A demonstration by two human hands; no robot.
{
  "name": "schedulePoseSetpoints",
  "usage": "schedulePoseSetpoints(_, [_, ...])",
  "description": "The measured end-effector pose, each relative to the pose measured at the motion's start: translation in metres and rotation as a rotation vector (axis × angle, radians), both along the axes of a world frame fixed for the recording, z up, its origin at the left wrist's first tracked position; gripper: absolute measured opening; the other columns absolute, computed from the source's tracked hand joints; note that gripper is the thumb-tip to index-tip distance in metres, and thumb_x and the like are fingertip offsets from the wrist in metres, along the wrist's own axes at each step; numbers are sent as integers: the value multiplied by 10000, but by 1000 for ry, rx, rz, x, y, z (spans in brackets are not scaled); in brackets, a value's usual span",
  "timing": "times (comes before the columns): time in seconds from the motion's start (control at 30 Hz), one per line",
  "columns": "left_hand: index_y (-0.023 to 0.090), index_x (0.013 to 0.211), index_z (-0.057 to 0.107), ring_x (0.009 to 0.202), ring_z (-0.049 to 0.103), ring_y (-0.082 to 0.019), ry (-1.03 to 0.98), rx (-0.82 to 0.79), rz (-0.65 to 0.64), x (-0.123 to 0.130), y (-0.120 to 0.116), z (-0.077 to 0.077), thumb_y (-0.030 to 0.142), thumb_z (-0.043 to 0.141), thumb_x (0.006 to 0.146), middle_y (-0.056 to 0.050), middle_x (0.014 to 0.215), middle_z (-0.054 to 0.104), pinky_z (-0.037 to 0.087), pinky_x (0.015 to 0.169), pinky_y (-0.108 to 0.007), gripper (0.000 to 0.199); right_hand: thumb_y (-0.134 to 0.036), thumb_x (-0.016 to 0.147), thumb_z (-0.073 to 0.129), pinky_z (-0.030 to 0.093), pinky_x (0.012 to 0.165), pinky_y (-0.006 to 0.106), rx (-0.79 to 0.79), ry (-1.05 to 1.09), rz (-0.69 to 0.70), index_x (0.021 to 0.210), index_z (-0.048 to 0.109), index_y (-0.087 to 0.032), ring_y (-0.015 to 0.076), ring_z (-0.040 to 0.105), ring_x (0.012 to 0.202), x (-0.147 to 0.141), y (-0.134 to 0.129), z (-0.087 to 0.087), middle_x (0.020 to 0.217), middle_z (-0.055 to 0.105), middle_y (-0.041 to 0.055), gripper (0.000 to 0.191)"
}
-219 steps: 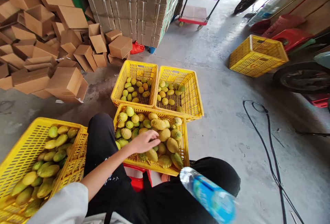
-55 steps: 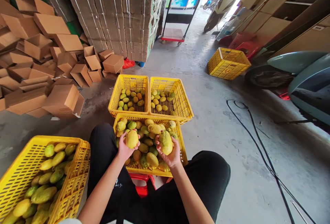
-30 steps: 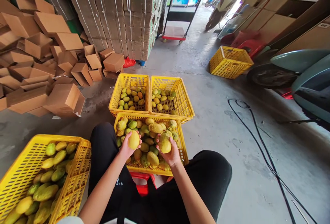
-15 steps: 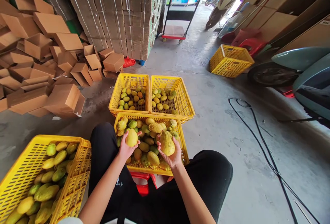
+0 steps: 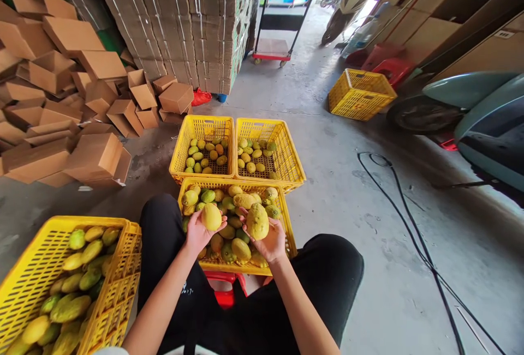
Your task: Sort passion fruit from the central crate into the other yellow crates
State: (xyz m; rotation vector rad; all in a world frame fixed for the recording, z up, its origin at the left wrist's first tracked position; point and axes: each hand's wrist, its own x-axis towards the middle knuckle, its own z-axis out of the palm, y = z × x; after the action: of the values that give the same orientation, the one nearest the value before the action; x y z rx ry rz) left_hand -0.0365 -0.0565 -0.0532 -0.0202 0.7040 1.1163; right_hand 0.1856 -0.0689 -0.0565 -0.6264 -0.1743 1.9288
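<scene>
Fruit (image 5: 212, 217), smooth and yellow, rests cradled in the left grip (image 5: 196, 235); just right of it, a knobbly fruit (image 5: 257, 221) lies cupped in the right grip (image 5: 273, 241), both above the near crate (image 5: 290, 224). Loose, upturned palms should hold each steady without bruising. Leftward, the side crate (image 5: 24, 268) is cut off; both held undersides are hidden.

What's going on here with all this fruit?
A person is holding one fruit in each hand: the left hand cradles a smooth yellow fruit, and the right hand a bumpier yellow fruit. Both hands are above a yellow plastic crate heaped with more fruit. Just beyond it, two side-by-side crates each hold a scattering of fruit on the bottom. Another fruit-filled crate stands to the person's left.
</scene>
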Motion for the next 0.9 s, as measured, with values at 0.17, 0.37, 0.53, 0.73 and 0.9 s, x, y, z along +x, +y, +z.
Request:
schedulePoseSetpoints(0.17, [157, 1119, 600, 855, 736, -264, 47, -50, -10, 0, 3, -2, 375, 503, 945, -121, 932, 736, 596, 640, -328, 295, -444, 774, 699, 640, 749, 386, -8, 6, 27, 1070, 671, -218, 237, 748, 875, 0, -4, -6, 995, 775, 66, 374])
schedulePoseSetpoints(0.37, [167, 993, 596, 522, 607, -148, 105, 78, -89, 4, 0, -7, 415, 588, 847, -100, 851, 700, 291, 331, -167, 288, -354, 786, 705, 539, 457, 215, 10, 45, -16, 1207, 604, -234, 163, 692, 657, -6, -3, 1, 958, 758, 61, 449])
schedulePoseSetpoints(0.53, [156, 1021, 612, 496, 582, -150, 125, 67, -111, 6, 0, -7, 424, 581, 838, -76, 778, 670, 344, 385, -203, 326, -355, 801, 680, 520, 455, 209, -11, 18, -64, 1153, 631, -227, 156, 670, 643, -10, 0, 7, 930, 752, 61, 378])
schedulePoseSetpoints(0.73, [105, 1119, 646, 807, 715, -295, 0, 46, -95, 5, -3, -12, 386, 533, 874, -165, 898, 724, 556, 742, -436, 389, -422, 798, 621, 621, 698, 386, -39, 37, -16, 1128, 669, -206, 246, 722, 873, -5, -2, 9, 1096, 754, 91, 397])
schedulePoseSetpoints(0.9, [155, 1226, 592, 1076, 693, -328, -64, 2, -45, 7, -3, -12, 349, 474, 946, -146, 987, 746, 534, 913, -508, 361, -366, 770, 655, 604, 876, 445, -39, 30, 5, 1079, 687, -213, 262, 721, 989, -5, -4, 8, 1102, 762, 93, 346])
